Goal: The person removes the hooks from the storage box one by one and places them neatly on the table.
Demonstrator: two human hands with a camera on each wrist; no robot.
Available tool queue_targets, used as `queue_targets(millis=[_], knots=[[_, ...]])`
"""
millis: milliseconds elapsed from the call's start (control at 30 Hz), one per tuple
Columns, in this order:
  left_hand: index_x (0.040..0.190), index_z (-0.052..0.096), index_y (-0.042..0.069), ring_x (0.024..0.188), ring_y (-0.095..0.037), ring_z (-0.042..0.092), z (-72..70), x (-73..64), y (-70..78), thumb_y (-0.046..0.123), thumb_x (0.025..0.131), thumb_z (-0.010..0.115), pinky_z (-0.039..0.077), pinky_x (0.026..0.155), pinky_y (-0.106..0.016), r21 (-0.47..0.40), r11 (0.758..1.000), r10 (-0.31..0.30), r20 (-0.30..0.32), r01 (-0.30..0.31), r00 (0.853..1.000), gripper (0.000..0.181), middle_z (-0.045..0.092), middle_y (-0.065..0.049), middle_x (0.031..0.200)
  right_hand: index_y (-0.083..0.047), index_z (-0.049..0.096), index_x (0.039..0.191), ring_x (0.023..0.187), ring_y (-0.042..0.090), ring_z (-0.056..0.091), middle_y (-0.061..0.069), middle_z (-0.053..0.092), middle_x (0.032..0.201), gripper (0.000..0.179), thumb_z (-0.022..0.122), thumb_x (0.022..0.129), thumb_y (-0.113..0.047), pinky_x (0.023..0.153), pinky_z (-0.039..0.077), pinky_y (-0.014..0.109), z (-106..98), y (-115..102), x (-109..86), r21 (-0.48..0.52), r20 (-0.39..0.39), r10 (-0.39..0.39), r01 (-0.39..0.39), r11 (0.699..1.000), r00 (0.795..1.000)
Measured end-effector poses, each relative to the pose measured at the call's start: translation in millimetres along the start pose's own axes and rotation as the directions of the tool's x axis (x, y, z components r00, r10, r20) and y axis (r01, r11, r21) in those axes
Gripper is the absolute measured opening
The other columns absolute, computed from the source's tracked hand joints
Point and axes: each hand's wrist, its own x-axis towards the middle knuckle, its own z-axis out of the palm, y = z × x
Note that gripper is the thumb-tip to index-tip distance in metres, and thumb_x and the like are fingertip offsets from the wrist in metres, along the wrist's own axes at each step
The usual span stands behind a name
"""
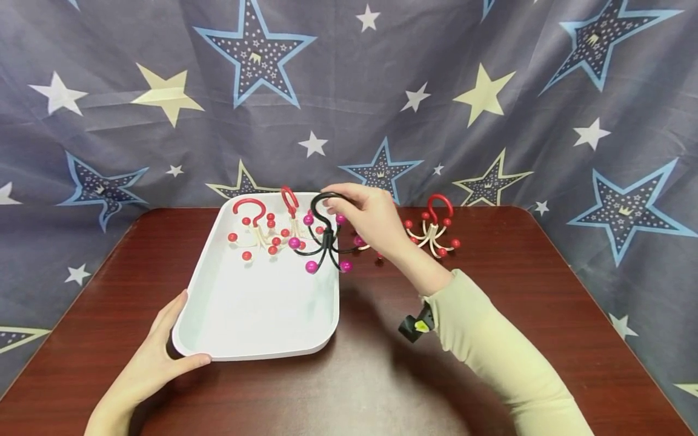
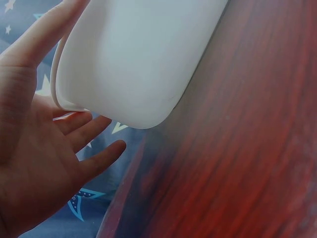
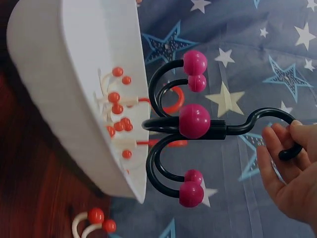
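By the curved top of its hook, my right hand (image 1: pixel 373 215) holds a black claw-shaped hanger (image 1: pixel 328 241) whose several curved prongs end in magenta balls. The hanger hangs upright over the right rim of a white tray (image 1: pixel 262 315), prongs downward. In the right wrist view, thumb and fingers (image 3: pixel 277 163) meet round the hook. Two cream hangers with red hooks and red balls, one at the left (image 1: pixel 256 230) and one behind it (image 1: pixel 294 225), stand in the tray's far part. My left hand (image 1: pixel 147 369) spans the tray's near left corner, thumb along the front rim, fingers fairly straight at the side.
Right of the tray, another cream hanger with a red hook (image 1: pixel 432 233) stands on the dark red wooden table (image 1: pixel 491 284). More red balls (image 1: pixel 380 257) show below my right hand, mostly hidden by it. A star-patterned cloth (image 1: pixel 349 72) hangs behind the table.
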Motion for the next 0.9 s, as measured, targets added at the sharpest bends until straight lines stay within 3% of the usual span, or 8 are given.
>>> queue_targets(millis=[133,200,367,600,900], knots=[[0.147,0.01,0.024,0.124,0.01,0.012,-0.1,0.1,0.2,0.018,0.063,0.083,0.01,0.087,0.001,-0.003,1.0,0.0,0.003,0.0,1.0,0.111,0.014,-0.01,0.148,-0.012,0.07,0.102,0.071,0.005,0.063,0.001,0.071,0.084,0.021,0.063,0.086,-0.023,0.058,0.047,0.02,-15.2,6.8,-8.0,0.018,-0.006,0.035,-0.035,0.999,0.999],[0.147,0.01,0.024,0.124,0.01,0.012,-0.2,-0.2,0.0,0.019,0.063,0.083,0.009,0.087,0.001,0.0,1.0,-0.001,0.003,0.001,1.0,0.111,0.014,-0.01,0.148,-0.012,0.069,0.103,0.077,0.006,0.065,0.002,0.071,0.085,0.021,0.062,0.086,-0.023,0.065,0.049,0.021,-21.8,10.6,-12.0,0.026,-0.005,0.051,-0.05,0.998,0.999],[0.147,0.01,0.024,0.124,0.01,0.011,-0.4,-0.2,-0.9,0.019,0.063,0.083,0.009,0.087,0.001,0.002,1.0,-0.004,0.005,0.004,1.0,0.111,0.013,-0.009,0.149,-0.017,0.069,0.102,0.077,0.004,0.065,-0.003,0.071,0.084,0.019,0.063,0.086,-0.026,0.067,0.049,0.021,-34.9,21.4,-22.1,-0.033,-0.024,0.077,-0.078,0.996,0.997],[0.147,0.009,0.024,0.125,0.01,0.011,-0.3,-0.8,-0.9,0.019,0.063,0.082,0.009,0.087,0.001,0.003,1.0,-0.005,0.005,0.005,1.0,0.111,0.012,-0.007,0.149,-0.017,0.07,0.103,0.078,0.009,0.065,-0.002,0.071,0.084,0.021,0.063,0.086,-0.028,0.063,0.045,0.02,-46.3,37.4,-34.4,-0.123,-0.065,0.121,-0.129,0.984,0.99],[0.147,0.01,0.023,0.125,0.01,0.011,-0.3,-0.7,-0.2,0.019,0.063,0.083,0.009,0.087,0.001,0.002,1.0,-0.003,0.004,0.003,1.0,0.111,0.012,-0.008,0.149,-0.017,0.07,0.102,0.076,0.015,0.066,0.002,0.071,0.083,0.019,0.062,0.086,-0.025,0.061,0.048,0.019,-53.7,53.0,-47.6,-0.095,-0.067,0.139,-0.145,0.985,0.988]])
